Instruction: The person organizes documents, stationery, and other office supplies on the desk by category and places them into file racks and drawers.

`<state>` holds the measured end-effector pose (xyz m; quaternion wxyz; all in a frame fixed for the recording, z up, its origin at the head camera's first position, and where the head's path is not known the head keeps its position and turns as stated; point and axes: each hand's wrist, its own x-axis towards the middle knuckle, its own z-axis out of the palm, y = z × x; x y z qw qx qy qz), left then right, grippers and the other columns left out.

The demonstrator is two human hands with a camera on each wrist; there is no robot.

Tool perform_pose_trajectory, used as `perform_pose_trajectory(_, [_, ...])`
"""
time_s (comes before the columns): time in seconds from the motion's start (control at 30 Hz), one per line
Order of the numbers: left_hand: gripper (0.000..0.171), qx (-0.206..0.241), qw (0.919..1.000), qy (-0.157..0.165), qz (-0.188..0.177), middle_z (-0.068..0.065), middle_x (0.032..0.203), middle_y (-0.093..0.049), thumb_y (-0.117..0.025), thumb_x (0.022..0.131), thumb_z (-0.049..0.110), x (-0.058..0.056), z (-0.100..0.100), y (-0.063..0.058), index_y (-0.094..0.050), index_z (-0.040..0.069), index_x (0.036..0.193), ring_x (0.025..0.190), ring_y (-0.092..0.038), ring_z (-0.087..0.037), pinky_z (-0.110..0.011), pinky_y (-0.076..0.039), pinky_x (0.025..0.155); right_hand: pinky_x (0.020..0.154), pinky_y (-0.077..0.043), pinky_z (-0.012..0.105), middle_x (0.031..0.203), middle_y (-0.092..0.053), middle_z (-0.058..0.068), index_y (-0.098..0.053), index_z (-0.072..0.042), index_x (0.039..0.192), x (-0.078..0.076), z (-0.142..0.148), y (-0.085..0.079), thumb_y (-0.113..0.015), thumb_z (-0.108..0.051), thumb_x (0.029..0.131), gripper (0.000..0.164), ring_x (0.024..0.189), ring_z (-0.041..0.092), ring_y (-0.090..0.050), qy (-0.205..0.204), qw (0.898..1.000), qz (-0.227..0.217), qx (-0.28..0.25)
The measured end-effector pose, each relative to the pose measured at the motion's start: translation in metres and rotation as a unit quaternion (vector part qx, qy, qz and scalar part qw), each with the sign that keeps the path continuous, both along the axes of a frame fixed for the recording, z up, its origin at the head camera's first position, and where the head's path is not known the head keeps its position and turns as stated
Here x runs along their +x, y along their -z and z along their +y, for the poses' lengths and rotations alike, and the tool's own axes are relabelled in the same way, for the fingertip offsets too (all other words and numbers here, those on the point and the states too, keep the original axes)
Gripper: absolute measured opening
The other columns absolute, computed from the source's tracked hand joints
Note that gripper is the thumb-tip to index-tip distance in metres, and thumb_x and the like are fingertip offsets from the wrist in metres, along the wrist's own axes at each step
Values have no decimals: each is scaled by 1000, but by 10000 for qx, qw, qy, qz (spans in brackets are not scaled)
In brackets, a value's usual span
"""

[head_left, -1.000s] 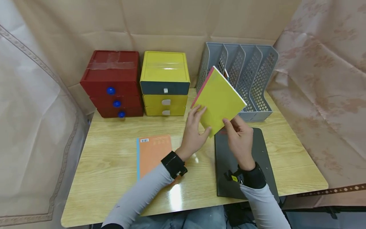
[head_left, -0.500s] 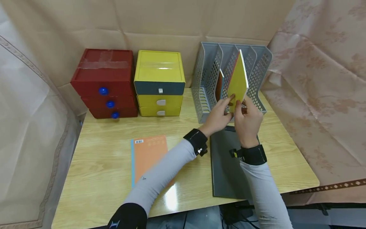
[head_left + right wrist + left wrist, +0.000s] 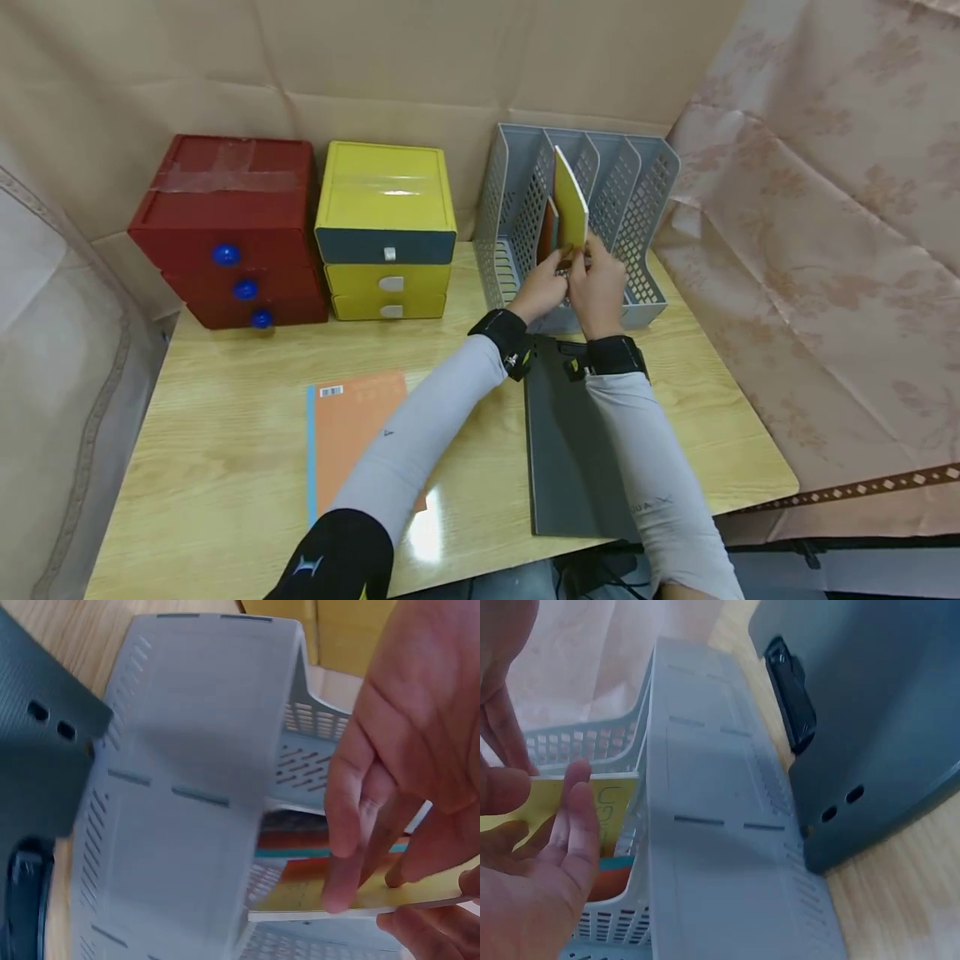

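A thin yellow book (image 3: 572,200) stands on edge in the second slot from the left of the grey magazine rack (image 3: 645,315). Both hands are at its near end. My right hand (image 3: 598,287) pinches the near edge. On the left, my left hand (image 3: 546,287) has fingers against the yellow face; in the left wrist view, the left fingertips (image 3: 583,796) reach over the book's white edge. A brown-orange book (image 3: 548,229) with a teal edge stands left of it in the same slot, partly behind my left hand.
A dark clip folder (image 3: 570,467) lies before the rack, partly under my right arm. An orange book (image 3: 356,417) with a blue spine lies left of it, overlapped by the left forearm. Red drawers (image 3: 225,217) and yellow drawers (image 3: 386,192) stand at the back left.
Both hands carried the yellow book from over the folder back to the rack. It turned from tilted and face-up to upright and edge-on, and now sits inside a slot.
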<state>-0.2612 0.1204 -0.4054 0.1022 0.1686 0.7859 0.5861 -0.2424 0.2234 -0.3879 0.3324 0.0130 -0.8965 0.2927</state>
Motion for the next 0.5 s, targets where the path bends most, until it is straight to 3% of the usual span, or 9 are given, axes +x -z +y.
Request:
perform_pose_trajectory(0.13, [59,-296,9995,-53,-8,-2,138,-50,-38,90,12,-8,-5,6,-28,24,148,91,-55,-19,-26,-40,68,62,-53,43,101,-72,10,-61,-21,124,-6,-6,9,-50,-22,97,30,72,28,-68,-40,9997,-150,-169])
perform_pose_trajectory(0.27, [59,-342,9993,-11,-164,-2,137,-51,-37,91,15,-13,-8,7,-26,25,149,93,-55,-20,-28,-41,69,66,-52,43,101,-71,9,-62,-20,123,-12,-9,11,-51,-21,96,28,73,28,-68,-79,9994,-240,-254])
perform_pose_trajectory(0.37, [59,-376,9991,-124,-165,-2,136,-52,-36,90,14,-15,-10,8,-28,26,148,95,-56,-20,-29,-42,70,62,-49,44,104,-71,9,-61,-21,124,-16,-10,12,-50,-21,97,29,69,28,-66,-121,9988,-390,-275])
perform_pose_trajectory(0.5, [57,-609,9978,-257,-88,1,134,-53,-37,90,15,-13,-11,7,-34,29,145,102,-55,-18,-29,-43,77,64,-50,45,106,-70,8,-60,-22,125,-22,-10,13,-51,-22,96,30,76,30,-67,-135,9977,-602,-293])
